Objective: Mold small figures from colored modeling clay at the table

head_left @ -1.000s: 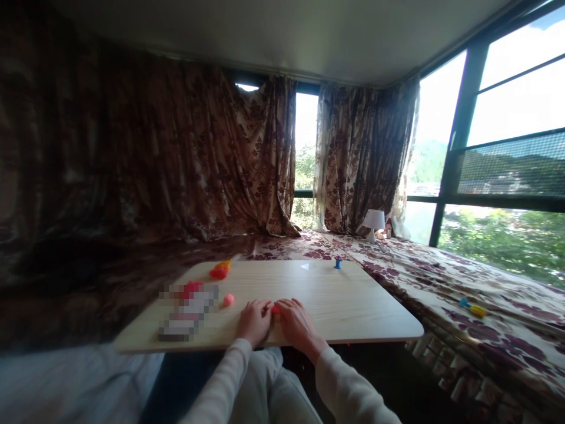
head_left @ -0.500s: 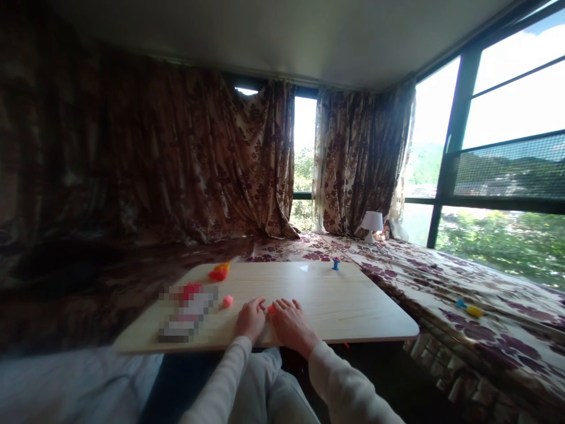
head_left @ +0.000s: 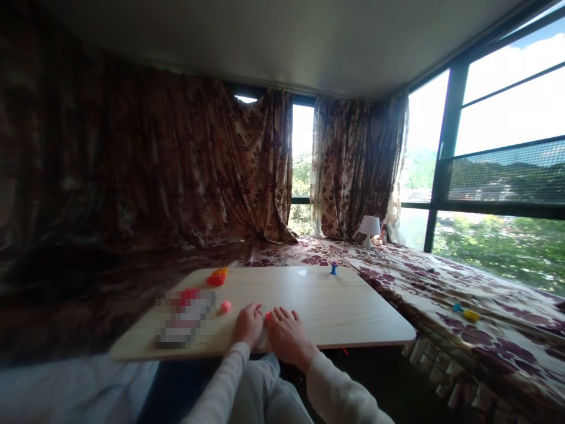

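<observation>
Midway along the front edge of the table (head_left: 353, 321), a pink lump (head_left: 268, 316) — against the right hand (head_left: 289, 334), fingers nearly flat; left hand (head_left: 249, 325) alongside, hold impossible to tell. Near the front-left corner, a pixelated box-like item (head_left: 185, 323) — contents unreadable.

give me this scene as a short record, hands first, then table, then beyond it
left hand: palm down at the table's near side
right hand: fingers outstretched, beside a pink piece
between hands: pink piece, partly hidden
table: pale wood
left of hands: pink ball, pixelated item
far left: red-orange item
far right: blue toy
floral cover: white lamp, yellow-blue item
</observation>
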{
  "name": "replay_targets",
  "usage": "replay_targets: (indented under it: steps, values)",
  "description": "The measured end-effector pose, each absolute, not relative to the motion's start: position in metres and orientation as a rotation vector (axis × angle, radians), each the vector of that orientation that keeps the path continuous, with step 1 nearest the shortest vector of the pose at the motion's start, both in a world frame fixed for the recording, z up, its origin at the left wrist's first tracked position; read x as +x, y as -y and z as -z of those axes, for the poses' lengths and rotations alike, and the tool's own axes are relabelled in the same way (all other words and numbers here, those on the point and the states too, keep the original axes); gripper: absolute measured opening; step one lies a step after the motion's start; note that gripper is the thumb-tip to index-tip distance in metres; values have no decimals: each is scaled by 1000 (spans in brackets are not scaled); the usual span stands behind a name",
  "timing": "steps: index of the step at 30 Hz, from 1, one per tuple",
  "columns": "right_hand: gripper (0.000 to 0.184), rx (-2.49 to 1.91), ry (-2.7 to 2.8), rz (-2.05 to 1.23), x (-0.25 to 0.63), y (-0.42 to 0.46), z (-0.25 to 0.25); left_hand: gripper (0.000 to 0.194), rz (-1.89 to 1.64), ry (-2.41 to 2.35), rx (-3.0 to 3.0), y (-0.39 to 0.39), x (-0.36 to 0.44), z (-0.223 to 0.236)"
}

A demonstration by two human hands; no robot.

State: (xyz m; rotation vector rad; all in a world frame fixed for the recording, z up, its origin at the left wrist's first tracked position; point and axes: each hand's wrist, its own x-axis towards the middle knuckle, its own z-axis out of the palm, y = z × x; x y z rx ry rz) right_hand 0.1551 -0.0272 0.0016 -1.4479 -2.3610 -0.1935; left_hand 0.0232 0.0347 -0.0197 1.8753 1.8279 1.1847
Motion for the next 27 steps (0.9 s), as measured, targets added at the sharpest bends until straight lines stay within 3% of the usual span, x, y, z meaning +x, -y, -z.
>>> replay_targets:
  steps: [4, 14, 21, 27]
  values:
    - [31, -1493, 2366, 181, 150, 7, -14, 32, -1183, -1829, 1893, -36, 23, 21]
    - [45, -1381, 2411, 127, 166, 38, 7, 29, -1225, -1813, 1871, -33, 24, 20]
    - [34, -1499, 2383, 168, 151, 7, -13, 31, -1204, -1819, 1874, -37, 22, 23]
    - [37, -1473, 2393, 173, 155, 17, -8, 30, -1207, -1824, 1860, -33, 24, 20]
